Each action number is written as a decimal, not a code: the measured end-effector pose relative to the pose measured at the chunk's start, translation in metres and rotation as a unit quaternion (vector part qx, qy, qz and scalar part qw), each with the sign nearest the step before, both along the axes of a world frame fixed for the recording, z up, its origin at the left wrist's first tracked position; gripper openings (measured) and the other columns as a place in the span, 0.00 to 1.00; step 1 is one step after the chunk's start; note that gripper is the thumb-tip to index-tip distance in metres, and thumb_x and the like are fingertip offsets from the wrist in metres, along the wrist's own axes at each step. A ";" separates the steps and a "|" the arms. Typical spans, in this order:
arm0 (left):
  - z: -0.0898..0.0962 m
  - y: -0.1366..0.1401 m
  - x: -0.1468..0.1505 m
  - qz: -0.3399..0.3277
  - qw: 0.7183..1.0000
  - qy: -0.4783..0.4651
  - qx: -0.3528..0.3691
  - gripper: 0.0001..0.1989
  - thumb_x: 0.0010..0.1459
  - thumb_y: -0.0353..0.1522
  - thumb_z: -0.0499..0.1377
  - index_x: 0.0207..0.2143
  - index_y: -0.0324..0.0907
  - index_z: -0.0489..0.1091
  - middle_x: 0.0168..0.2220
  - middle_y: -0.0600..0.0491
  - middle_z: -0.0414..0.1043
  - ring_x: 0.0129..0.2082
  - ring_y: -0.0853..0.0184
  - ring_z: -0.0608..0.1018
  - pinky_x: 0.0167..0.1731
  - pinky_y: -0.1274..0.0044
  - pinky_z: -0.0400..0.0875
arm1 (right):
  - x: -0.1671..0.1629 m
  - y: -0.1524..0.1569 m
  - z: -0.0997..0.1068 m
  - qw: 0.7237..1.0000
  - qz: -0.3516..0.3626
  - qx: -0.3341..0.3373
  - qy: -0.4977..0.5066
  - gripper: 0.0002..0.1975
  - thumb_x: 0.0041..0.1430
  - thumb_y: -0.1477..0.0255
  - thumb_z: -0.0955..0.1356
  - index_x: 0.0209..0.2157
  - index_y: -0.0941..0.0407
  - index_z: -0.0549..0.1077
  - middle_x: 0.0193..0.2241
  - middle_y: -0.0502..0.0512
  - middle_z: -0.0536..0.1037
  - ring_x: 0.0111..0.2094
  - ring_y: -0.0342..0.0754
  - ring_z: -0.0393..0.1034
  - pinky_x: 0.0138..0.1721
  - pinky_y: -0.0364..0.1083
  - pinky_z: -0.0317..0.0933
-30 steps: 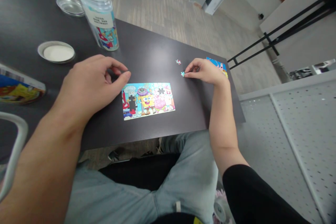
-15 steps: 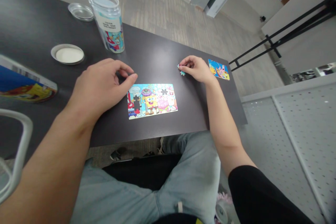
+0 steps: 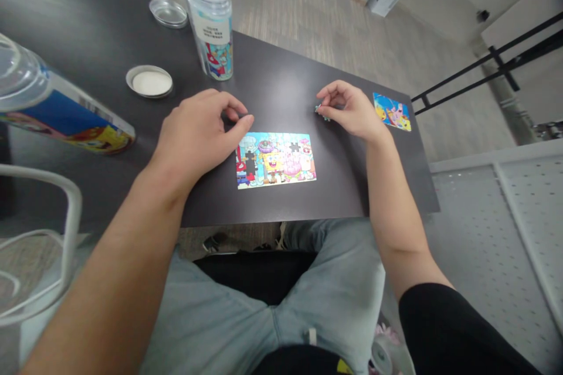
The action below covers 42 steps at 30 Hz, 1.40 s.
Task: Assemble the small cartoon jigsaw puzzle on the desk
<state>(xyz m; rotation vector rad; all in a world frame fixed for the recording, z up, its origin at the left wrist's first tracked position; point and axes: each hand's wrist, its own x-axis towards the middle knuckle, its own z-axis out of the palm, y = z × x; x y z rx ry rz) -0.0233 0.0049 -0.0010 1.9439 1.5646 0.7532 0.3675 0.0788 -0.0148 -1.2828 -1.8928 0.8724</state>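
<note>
A nearly filled cartoon jigsaw puzzle (image 3: 284,173) lies flat on the dark table, with gaps at its left side and upper right. Beside its upper left corner rests my left hand (image 3: 202,132). Its fingers are curled, thumb and index tips nearly together; whatever is between them, if anything, is too small to make out. Right of the puzzle, my right hand (image 3: 352,108) pinches a small puzzle piece (image 3: 318,108). Just below those fingertips, another small piece (image 3: 326,118) shows partly, largely covered by the hand.
A clear canister (image 3: 213,41) stands behind the puzzle, near two round lids (image 3: 152,82). Another canister (image 3: 83,114) is at the left, above a white curved tube (image 3: 73,217). A cartoon picture card (image 3: 392,111) lies by the table's right edge.
The view has shifted, so everything on the table appears farther right. My right fingers have turned slightly over the small pieces. My left hand stays by the puzzle's corner.
</note>
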 end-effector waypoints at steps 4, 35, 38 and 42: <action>0.000 0.000 0.001 0.001 1.000 -0.001 0.008 0.09 0.73 0.45 0.69 0.48 0.54 0.87 0.51 0.47 0.88 0.44 0.50 0.83 0.48 0.54 0.77 | -0.034 -0.018 0.010 0.996 0.065 0.001 0.056 0.22 0.64 0.58 0.88 0.54 0.47 0.84 0.45 0.51 0.85 0.45 0.52 0.84 0.54 0.53 0.83; 0.001 -0.002 0.001 0.027 0.999 -0.027 -0.009 0.11 0.76 0.51 0.68 0.47 0.59 0.86 0.53 0.51 0.93 0.58 0.43 0.89 0.60 0.51 0.84 | -0.123 -0.052 0.010 0.941 0.306 0.098 -0.105 0.09 0.81 0.71 0.75 0.54 0.49 0.91 0.51 0.56 0.85 0.47 0.54 0.79 0.54 0.54 0.72; 0.004 -0.003 0.001 0.027 0.999 -0.025 -0.017 0.12 0.76 0.51 0.68 0.48 0.58 0.87 0.54 0.50 0.93 0.60 0.42 0.89 0.60 0.50 0.84 | -0.122 -0.051 0.011 0.942 0.310 0.095 -0.088 0.09 0.81 0.71 0.75 0.54 0.49 0.91 0.51 0.56 0.85 0.47 0.54 0.79 0.54 0.54 0.73; 0.005 -0.003 0.002 0.024 0.999 -0.024 -0.023 0.14 0.75 0.52 0.69 0.49 0.58 0.88 0.54 0.50 0.93 0.61 0.42 0.88 0.59 0.50 0.84 | -0.121 -0.052 0.013 0.952 0.278 0.091 -0.091 0.09 0.75 0.65 0.82 0.53 0.50 0.89 0.50 0.57 0.87 0.44 0.55 0.77 0.50 0.55 0.74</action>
